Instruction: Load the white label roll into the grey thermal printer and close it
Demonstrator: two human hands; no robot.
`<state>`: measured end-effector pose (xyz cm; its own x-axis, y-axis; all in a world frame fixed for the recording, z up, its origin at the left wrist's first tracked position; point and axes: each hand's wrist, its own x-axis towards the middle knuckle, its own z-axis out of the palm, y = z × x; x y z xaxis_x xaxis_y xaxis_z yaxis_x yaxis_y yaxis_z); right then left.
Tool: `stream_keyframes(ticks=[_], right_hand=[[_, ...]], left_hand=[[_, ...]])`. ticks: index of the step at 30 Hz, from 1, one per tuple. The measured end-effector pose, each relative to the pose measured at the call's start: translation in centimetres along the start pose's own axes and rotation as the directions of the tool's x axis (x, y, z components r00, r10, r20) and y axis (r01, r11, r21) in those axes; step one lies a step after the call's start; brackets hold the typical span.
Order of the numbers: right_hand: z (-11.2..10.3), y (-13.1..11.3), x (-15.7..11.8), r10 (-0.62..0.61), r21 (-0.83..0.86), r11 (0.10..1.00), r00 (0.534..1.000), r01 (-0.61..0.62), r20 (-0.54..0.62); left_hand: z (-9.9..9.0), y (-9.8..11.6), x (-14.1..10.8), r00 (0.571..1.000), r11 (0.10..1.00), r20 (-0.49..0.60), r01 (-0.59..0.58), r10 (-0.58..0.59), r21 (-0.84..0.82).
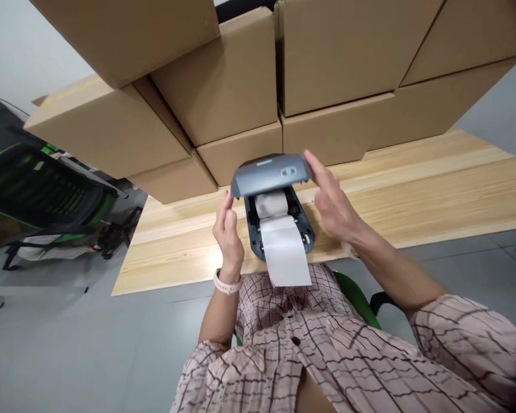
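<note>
The dark printer lies at the near edge of the surface, its grey lid tilted above a white paper roll; the paper strip runs past that edge. Fingers of the left hand and right hand grasp the lid's left and right ends. Cardboard boxes stand stacked beyond.

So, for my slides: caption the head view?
Both hands hold the raised lid of an open printer, white paper roll exposed.
</note>
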<state>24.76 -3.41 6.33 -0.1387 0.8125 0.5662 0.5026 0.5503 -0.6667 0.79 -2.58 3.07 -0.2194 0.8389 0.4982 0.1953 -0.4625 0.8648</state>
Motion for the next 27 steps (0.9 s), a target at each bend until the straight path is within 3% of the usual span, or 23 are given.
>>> stream_keyframes(ticks=[2, 4, 8, 11, 15, 18, 20, 21, 22, 24, 25, 27], right_hand=[[0.4, 0.2, 3.7, -0.046, -0.092, 0.995, 0.997, 0.04, -0.062], [1.2, 0.6, 7.1, -0.067, -0.139, 0.989, 0.988, 0.048, -0.138], [2.8, 2.3, 12.6, -0.068, -0.142, 0.989, 0.977, 0.039, -0.201], [3.5, 3.9, 15.8, -0.034, -0.116, 0.993, 0.977, 0.01, -0.208], [3.6, 4.2, 17.0, -0.009, -0.092, 0.996, 0.97, -0.014, -0.244], [3.2, 2.8, 14.3, -0.168, -0.154, 0.98, 0.945, 0.128, -0.281], [3.1, 2.0, 11.5, -0.268, -0.156, 0.955, 0.959, 0.253, -0.087], [3.1, 1.8, 10.2, -0.266, -0.141, 0.95, 0.959, 0.278, 0.1], [3.1, 1.8, 9.1, -0.223, -0.141, 0.952, 0.929, 0.273, 0.296], [3.4, 2.1, 7.9, -0.049, -0.222, 0.949, 0.799, 0.224, 0.6], [3.6, 2.2, 7.8, 0.04, -0.282, 0.937, 0.738, 0.207, 0.673], [4.1, 2.4, 8.2, 0.147, -0.371, 0.905, 0.665, 0.209, 0.733]], left_hand=[[0.3, -0.8, 2.2, 0.999, 0.999, 0.029, 0.015, -0.014, -0.038], [0.5, -2.1, 3.1, 0.992, 0.992, 0.04, 0.125, -0.124, -0.022], [0.7, -4.4, 2.1, 0.901, 0.916, 0.185, 0.401, -0.393, -0.006], [0.8, -5.0, 1.2, 0.86, 0.886, 0.276, 0.46, -0.429, -0.058], [0.9, -4.5, 1.0, 0.871, 0.899, 0.288, 0.433, -0.398, -0.065], [0.9, -3.7, 1.2, 0.865, 0.901, 0.3, 0.432, -0.402, -0.04], [0.7, -2.9, 1.5, 0.85, 0.905, 0.327, 0.423, -0.414, 0.045], [0.6, -2.4, 1.8, 0.839, 0.908, 0.347, 0.395, -0.42, 0.142], [0.5, -1.8, 2.1, 0.828, 0.897, 0.361, 0.344, -0.429, 0.276], [0.3, -0.7, 2.7, 0.812, 0.798, 0.366, 0.19, -0.455, 0.571], [0.2, -0.1, 3.0, 0.805, 0.725, 0.364, 0.114, -0.468, 0.679], [0.1, 0.6, 3.5, 0.789, 0.638, 0.375, 0.028, -0.487, 0.77]])
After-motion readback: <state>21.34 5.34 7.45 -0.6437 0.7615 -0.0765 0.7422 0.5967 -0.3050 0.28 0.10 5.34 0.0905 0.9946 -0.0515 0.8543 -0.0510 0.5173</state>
